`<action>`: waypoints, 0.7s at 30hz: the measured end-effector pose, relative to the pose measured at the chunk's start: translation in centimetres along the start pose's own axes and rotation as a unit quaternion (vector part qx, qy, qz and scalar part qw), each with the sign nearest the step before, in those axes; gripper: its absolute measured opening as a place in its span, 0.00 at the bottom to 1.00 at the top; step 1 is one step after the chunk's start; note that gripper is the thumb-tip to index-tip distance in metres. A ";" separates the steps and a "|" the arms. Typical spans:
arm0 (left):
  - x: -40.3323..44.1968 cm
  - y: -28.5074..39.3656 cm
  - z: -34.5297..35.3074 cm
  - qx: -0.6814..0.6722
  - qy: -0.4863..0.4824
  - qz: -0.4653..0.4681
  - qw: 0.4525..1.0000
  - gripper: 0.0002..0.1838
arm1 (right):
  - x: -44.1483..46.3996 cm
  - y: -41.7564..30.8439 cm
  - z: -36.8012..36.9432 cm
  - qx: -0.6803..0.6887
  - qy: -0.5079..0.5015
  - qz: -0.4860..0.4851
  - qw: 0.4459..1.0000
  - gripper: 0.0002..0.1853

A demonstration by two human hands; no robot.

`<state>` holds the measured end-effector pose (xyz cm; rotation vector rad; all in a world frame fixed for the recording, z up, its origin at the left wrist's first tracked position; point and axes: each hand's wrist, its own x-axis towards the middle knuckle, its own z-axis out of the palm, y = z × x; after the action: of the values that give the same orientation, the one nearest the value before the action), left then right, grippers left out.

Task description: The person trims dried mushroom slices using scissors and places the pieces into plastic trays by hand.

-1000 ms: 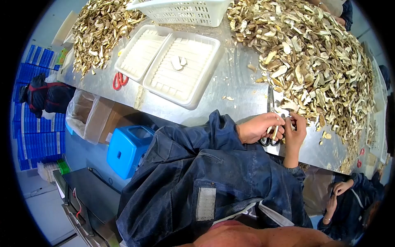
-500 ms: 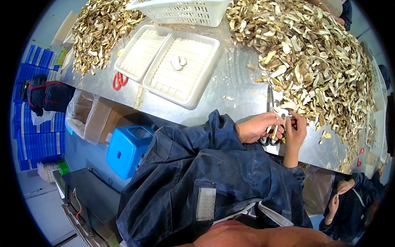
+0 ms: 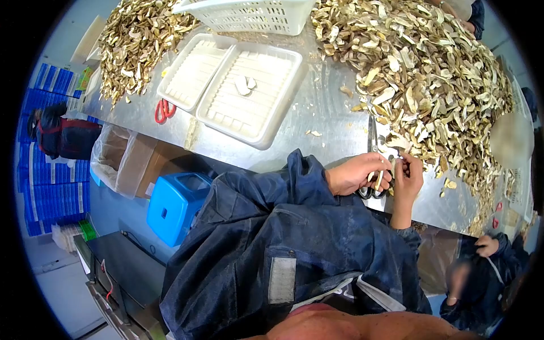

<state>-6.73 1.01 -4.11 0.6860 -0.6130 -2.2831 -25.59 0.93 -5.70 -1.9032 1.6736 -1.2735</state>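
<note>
My left hand (image 3: 361, 173) is closed around a few pale dried mushroom slices (image 3: 379, 181), which stick out between its fingers. Close beside it, my right hand (image 3: 408, 177) pinches a small dried mushroom slice (image 3: 393, 164), partly hidden by the fingertips. Scissors with black handles (image 3: 372, 136) lie on the metal table under my hands, blades pointing away from me; the fingers cover their middle. A big heap of dried mushroom slices (image 3: 430, 85) spreads just beyond and to the right of my hands.
Two shallow white trays (image 3: 272, 133) stand left of centre, one with a few white pieces (image 3: 245, 85). Red-handled scissors (image 3: 165, 111) lie beside them. Behind are a white basket (image 3: 255, 20) and another heap (image 3: 144, 45). A blue stool (image 3: 177, 209) stands below; co-workers (image 3: 481, 283) are nearby.
My hands stay almost in place, with the right fingers shifting slightly at the slice. The co-worker at lower right has moved their hands apart, and the person at far left has shifted.
</note>
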 end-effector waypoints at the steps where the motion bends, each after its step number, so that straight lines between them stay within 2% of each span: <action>1: 0.0 0.0 0.0 0.001 0.001 -0.003 1.000 0.13 | 0.1 -0.1 -0.1 0.007 0.001 0.004 1.000 0.10; 4: 0.3 -0.1 -0.6 -0.001 0.000 -0.001 1.000 0.13 | -0.5 0.0 -0.2 -0.069 0.002 -0.019 0.997 0.09; 8: 0.3 -0.3 -1.1 -0.021 0.006 0.013 1.000 0.13 | -1.4 -0.9 -0.5 -0.103 0.014 -0.092 0.990 0.09; 9: 0.2 -0.2 -0.8 -0.023 0.001 0.005 1.000 0.13 | -1.5 -0.6 -0.5 -0.125 0.048 -0.113 0.985 0.09; 13: -0.4 0.8 0.0 -0.019 0.012 -0.012 1.000 0.13 | -1.9 -0.6 -1.7 -0.100 0.083 -0.037 0.991 0.06; 15: -0.5 0.6 -0.2 -0.014 -0.002 0.013 1.000 0.14 | -1.5 -0.7 -2.4 -0.098 0.102 -0.039 0.989 0.05; 17: -0.9 1.2 0.5 0.026 0.021 -0.009 0.999 0.15 | -0.9 -1.4 -3.1 -0.085 0.104 -0.044 0.990 0.04; 21: -1.0 1.0 -0.1 0.035 0.015 -0.005 0.999 0.17 | -1.6 -1.1 -2.9 -0.044 0.061 0.041 0.996 0.05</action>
<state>-5.61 1.03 -3.33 0.7577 -0.6798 -2.2657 -27.00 3.54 -3.96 -1.8160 1.8775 -1.3302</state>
